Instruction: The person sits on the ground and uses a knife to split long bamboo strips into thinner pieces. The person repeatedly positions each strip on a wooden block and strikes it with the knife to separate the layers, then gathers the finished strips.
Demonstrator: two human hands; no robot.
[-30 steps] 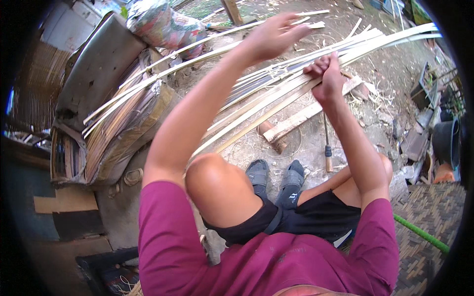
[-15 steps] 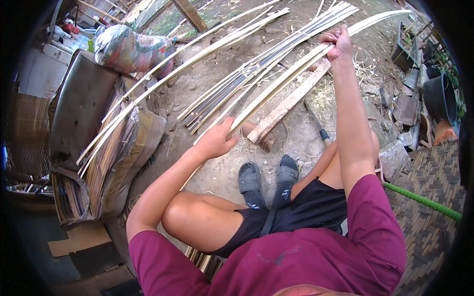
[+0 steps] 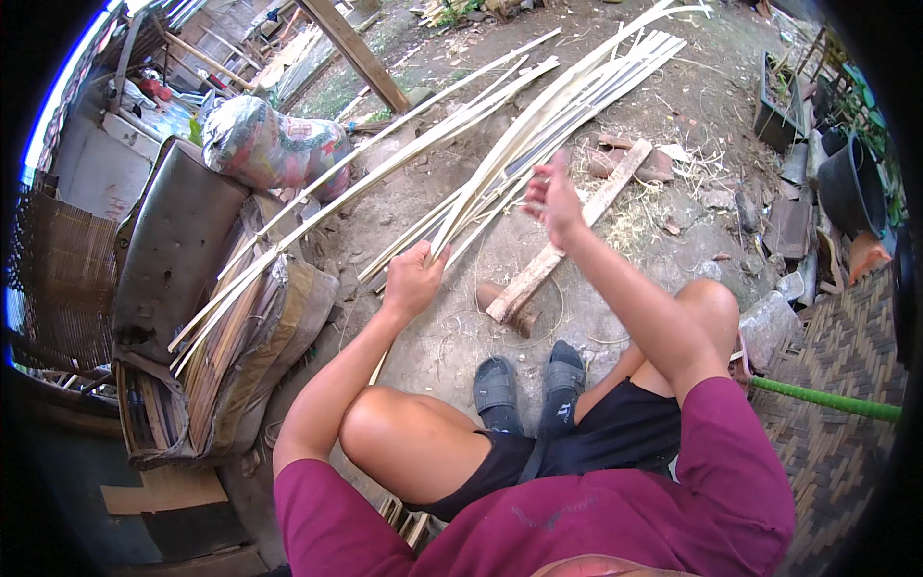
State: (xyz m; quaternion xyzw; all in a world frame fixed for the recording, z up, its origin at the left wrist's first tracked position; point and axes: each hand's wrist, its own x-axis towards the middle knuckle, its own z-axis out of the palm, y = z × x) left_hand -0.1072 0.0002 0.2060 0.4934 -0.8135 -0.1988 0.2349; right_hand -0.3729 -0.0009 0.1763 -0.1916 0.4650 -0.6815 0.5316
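My left hand [image 3: 413, 281] is closed round the near end of several long pale bamboo strips [image 3: 481, 178], which reach up and away to the far right. They lie over a pile of pale and dark strips [image 3: 639, 69] on the ground. My right hand [image 3: 556, 200] hangs in the air just right of the strips, fingers apart and slightly blurred, holding nothing. Beneath it a wooden plank [image 3: 577, 234] slants, its near end resting on a brown block [image 3: 507, 308].
To the left, other bamboo strips [image 3: 404, 149] lean over a worn sack [image 3: 288, 317] of slats. Behind it are a stuffed patterned bag [image 3: 274, 139] and a wooden post [image 3: 356, 53]. On the right stand a black bucket [image 3: 851, 188], a planter [image 3: 779, 101] and a woven mat [image 3: 817, 452].
My right hand has let go of the strips and come back left and nearer. The strips have shifted left onto the pile, my left hand still gripping their near end. The view has shifted slightly.
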